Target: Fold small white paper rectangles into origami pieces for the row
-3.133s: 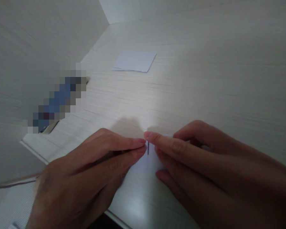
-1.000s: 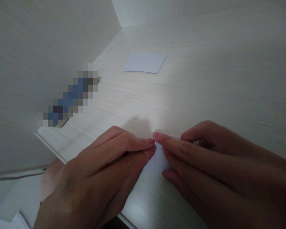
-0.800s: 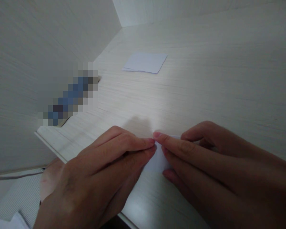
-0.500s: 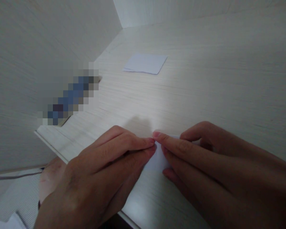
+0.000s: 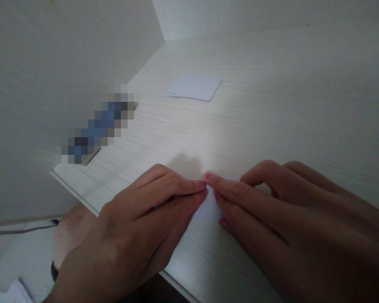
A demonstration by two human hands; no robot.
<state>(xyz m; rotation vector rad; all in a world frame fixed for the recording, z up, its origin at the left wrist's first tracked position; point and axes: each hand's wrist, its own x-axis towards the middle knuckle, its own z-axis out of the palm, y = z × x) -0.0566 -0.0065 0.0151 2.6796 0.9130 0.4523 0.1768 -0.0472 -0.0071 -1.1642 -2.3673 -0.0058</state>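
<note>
A small piece of white paper (image 5: 208,210) lies on the pale wooden desk (image 5: 271,105), mostly covered by both hands. My left hand (image 5: 139,227) presses its fingers together onto the paper's left side. My right hand (image 5: 271,214) presses down on the right side, and its fingertips meet those of the left hand over the paper's middle. Both hands lie low on the desk near its front edge.
A second white paper square (image 5: 194,87) lies flat farther back on the desk. A pale panel (image 5: 50,63) walls the desk on the left, with a blurred blue patch (image 5: 97,126) at its foot. The desk's front edge (image 5: 82,195) runs diagonally below my left hand.
Both hands stay pressed on the paper, fingertips meeting. The view has shifted slightly, and a dark line seen between the fingertips three seconds ago is no longer visible.
</note>
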